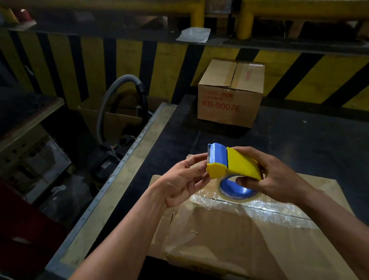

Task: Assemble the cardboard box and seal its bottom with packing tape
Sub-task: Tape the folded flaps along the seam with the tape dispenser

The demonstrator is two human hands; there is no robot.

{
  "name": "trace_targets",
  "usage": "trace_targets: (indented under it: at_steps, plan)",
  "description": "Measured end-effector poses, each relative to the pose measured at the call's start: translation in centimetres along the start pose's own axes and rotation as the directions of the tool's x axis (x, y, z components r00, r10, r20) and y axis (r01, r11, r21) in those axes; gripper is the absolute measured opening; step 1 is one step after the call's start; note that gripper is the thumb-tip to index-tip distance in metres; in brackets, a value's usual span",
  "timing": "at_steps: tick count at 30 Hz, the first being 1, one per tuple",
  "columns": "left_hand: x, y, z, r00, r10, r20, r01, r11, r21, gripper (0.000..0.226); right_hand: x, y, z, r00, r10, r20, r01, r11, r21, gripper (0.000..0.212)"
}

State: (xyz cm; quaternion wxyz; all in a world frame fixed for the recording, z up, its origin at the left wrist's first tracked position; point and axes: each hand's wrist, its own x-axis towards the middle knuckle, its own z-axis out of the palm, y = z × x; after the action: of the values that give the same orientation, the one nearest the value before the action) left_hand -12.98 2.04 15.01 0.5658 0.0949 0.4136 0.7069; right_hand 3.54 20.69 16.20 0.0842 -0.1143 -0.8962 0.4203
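Observation:
A brown cardboard box [244, 237] lies on the dark table [319, 146] in front of me, with clear packing tape running along its top seam. Just above its far end I hold a yellow and blue tape dispenser [233, 164] with a roll of clear tape in it. My right hand [273, 173] grips the dispenser's yellow body, one finger curled under the blue core. My left hand [184, 181] pinches at the dispenser's front end beside the serrated blade. Whether a tape end sits between those fingers cannot be made out.
A sealed cardboard box marked KB-9007E [231, 92] stands at the table's far side. A yellow and black striped wall [123, 66] runs behind. Left of the table's metal edge [122, 170] lie a grey hose [115, 97] and low clutter.

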Motion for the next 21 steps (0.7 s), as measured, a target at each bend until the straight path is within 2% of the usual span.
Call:
trace_targets:
  at_steps: [6,12,16,21]
  plan:
    - [0.0,-0.2,0.4,1.000,0.006,-0.003,-0.006,1.000,0.024,0.036,-0.1,0.5,0.1,1.000,-0.010,-0.016,0.011,0.999,0.037,0.075]
    - [0.3,0.0,0.3,0.998,0.064,-0.003,-0.062,0.969,0.239,0.029,-0.4,1.6,0.0,0.999,0.027,-0.030,-0.025,0.998,0.064,0.076]
    - [0.6,-0.1,0.2,0.995,0.098,-0.028,-0.082,0.934,0.347,0.039,-0.7,1.6,0.3,0.999,0.021,-0.042,-0.020,0.999,0.041,0.076]
    - [0.5,-0.2,-0.1,0.993,0.113,-0.023,-0.099,0.937,0.336,0.043,-0.8,0.9,0.5,0.998,0.016,-0.058,-0.013,0.999,0.047,0.075]
